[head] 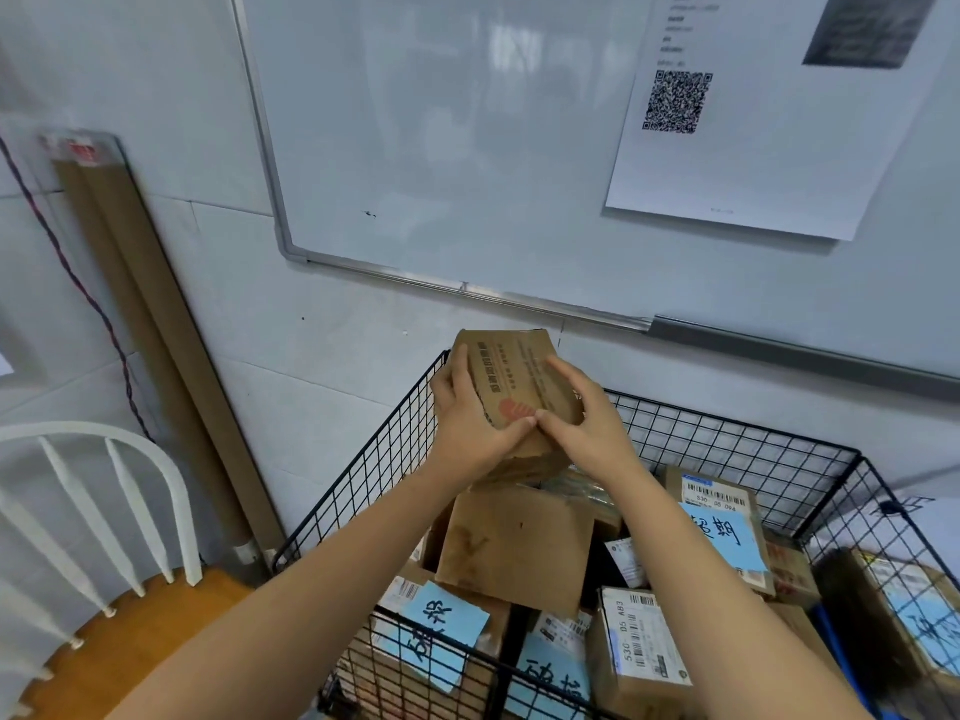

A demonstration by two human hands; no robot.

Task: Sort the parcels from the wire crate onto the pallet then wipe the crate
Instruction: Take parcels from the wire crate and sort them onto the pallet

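A brown cardboard parcel (514,376) with dark print and a red mark is held up above the black wire crate (727,439). My left hand (467,423) grips its left side and my right hand (587,423) grips its right side, thumbs meeting at the front edge. Below, the crate holds several cardboard parcels, among them a plain brown box (514,548) and boxes with barcode labels (639,646). Blue paper notes with handwriting (724,532) lie on some of them.
A white-backed wooden chair (119,511) stands at the left. A long cardboard strip (156,345) leans on the tiled wall. A whiteboard (467,137) with a QR-code sheet (753,106) hangs behind the crate. Another labelled box (904,610) sits beyond the crate's right wall.
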